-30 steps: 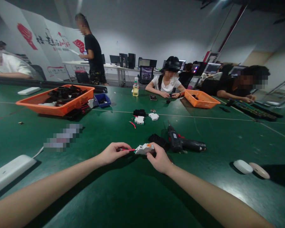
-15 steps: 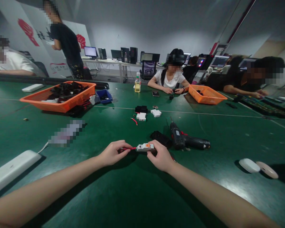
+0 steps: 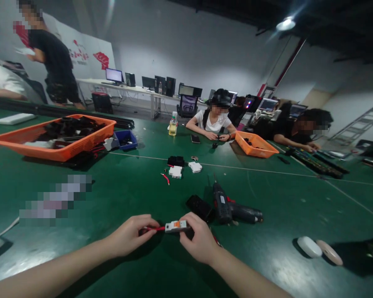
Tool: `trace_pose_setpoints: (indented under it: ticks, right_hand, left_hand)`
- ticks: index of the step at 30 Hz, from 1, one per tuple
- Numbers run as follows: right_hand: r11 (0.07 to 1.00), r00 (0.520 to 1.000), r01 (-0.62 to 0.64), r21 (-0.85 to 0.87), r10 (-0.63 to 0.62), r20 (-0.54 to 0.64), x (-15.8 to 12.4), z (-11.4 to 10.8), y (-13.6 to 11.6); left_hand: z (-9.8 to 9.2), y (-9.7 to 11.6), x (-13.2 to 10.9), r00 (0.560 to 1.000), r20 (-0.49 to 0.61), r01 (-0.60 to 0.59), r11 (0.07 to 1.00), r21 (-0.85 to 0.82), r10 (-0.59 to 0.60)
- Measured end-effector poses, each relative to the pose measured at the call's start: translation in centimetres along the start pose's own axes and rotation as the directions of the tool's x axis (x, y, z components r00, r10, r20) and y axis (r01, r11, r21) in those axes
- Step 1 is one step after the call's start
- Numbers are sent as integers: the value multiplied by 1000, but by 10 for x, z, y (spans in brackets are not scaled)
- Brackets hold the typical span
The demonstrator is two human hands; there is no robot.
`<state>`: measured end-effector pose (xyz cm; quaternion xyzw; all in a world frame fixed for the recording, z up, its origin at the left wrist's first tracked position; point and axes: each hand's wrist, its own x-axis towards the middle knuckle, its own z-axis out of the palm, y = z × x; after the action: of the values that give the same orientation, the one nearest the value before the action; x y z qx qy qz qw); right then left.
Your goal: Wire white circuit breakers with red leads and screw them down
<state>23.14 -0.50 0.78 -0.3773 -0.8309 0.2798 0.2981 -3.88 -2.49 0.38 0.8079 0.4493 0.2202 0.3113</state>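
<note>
Your left fingers [image 3: 149, 235] pinch the red wire [image 3: 161, 228], right fingers [image 3: 185, 241] grip the circuit breaker [image 3: 175, 226]; pulling leftward may separate them.

Head-worn view, forward and down.

Your green worktable [image 3: 276, 215] fills the foreground. Beyond it you see a grey wall [image 3: 189, 45], a long white desk [image 3: 131, 88] bearing monitors [image 3: 114, 75], and a mesh-backed chair [image 3: 188, 105]. To your left stands a white panel [image 3: 93, 46] with red fist motifs [image 3: 101, 61]; to your right, a slanting ladder [image 3: 354, 118]. Overhead, a lamp [image 3: 286, 24] shines against the dark ceiling [image 3: 345, 27].
</note>
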Motion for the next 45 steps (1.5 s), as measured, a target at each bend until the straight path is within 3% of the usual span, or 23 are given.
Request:
trace_pose_setpoints:
  ticks: [7, 15, 26, 32, 45]
  right_hand:
    - [999, 997, -34, 8, 34, 74, -2, -2, -3]
    - [990, 975, -136, 30, 128, 179, -15, 0, -24]
    - [966, 955, -199, 166, 152, 255, -12, -4, -6]
    - [977, 954, -124, 171, 71, 290, -15, -7, -2]
    - [999, 987, 40, 6, -41, 153, -25, 5, -9]
  left_hand:
    - [-1, 0, -3, 998, 50, -41, 999, 22, 40]
    - [-2, 3, -2, 974, 65, -226, 964, 138, 219]
    - [-5, -1, -2, 967, 70, -251, 957, 143, 243]
    - [1, -4, -5, 957, 20, -284, 925, 254, 288]
    - [10, 12, -12, 942, -49, -265, 821, 506, 333]
